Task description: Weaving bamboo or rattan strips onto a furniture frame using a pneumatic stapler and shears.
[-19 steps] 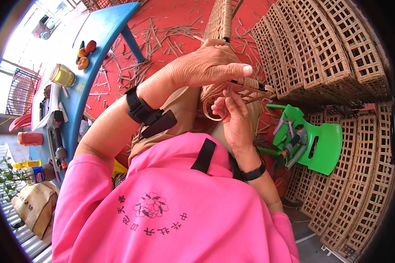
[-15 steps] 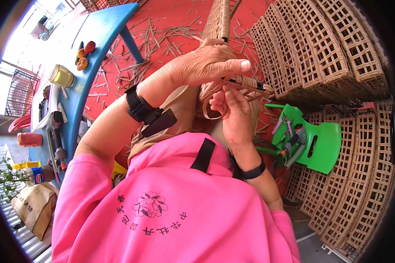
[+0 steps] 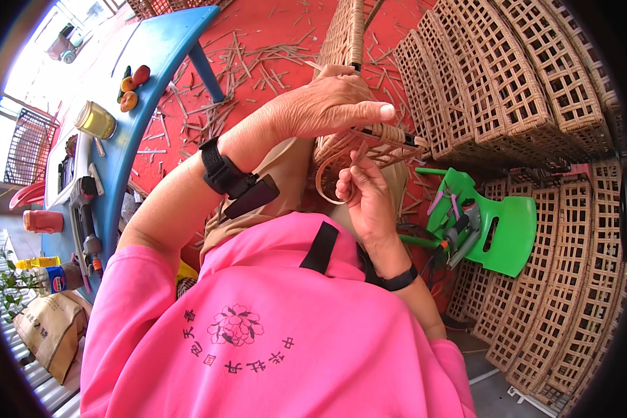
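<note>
A woven wicker piece (image 3: 341,35) on a dark frame stands upright between my knees, its near end at the middle of the view. My left hand (image 3: 327,103) grips it from above, thumb stretched to the right and the other fingers mostly hidden. Just below the piece's near end, my right hand (image 3: 367,195) is closed in a pinch on a flat wicker strip (image 3: 318,182). The strip curves in a loop to the left of those fingers and runs up to the weave.
Woven wicker panels (image 3: 494,76) stand stacked at the right. A green plastic chair (image 3: 512,240) holds pliers (image 3: 453,198) and a power tool. At the left, a blue table (image 3: 129,143) carries fruit (image 3: 128,101), a jar (image 3: 96,120) and tools. Strip offcuts (image 3: 258,59) litter the red floor.
My right hand has drawn down a little, away from the wicker piece, with the strip still pinched. My left hand stays almost in place.
</note>
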`<state>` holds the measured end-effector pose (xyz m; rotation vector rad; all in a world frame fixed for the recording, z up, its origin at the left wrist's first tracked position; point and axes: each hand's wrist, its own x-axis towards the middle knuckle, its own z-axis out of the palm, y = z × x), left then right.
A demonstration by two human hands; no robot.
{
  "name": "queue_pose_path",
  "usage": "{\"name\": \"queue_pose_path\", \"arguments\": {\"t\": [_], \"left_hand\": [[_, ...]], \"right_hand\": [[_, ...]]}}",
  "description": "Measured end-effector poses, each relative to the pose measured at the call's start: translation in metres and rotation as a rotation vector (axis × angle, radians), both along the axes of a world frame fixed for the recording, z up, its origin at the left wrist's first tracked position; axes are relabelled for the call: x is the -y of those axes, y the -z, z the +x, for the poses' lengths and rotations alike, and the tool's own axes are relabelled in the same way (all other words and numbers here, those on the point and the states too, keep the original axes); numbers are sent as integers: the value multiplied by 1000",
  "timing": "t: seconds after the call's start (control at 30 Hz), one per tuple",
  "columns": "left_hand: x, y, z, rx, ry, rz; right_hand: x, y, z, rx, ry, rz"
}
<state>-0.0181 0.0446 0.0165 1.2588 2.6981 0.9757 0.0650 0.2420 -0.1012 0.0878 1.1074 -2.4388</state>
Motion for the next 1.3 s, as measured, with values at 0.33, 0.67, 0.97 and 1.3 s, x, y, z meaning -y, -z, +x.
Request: {"name": "queue_pose_path", "arguments": {"t": [0.33,0.67,0.97,1.3], "left_hand": [[1,-7,0,95,28,-23],[-2,1,0,-33,-5,6],[-1,1,-2,-33,14,15],[0,5,-3,-108,15,47]], "right_hand": [[7,-20,-9,-144,10,-12],[5,-4,-1,-58,1,0],[11,-9,-8,-59,10,-20],[19,-49,-4,-249,146,410]]}}
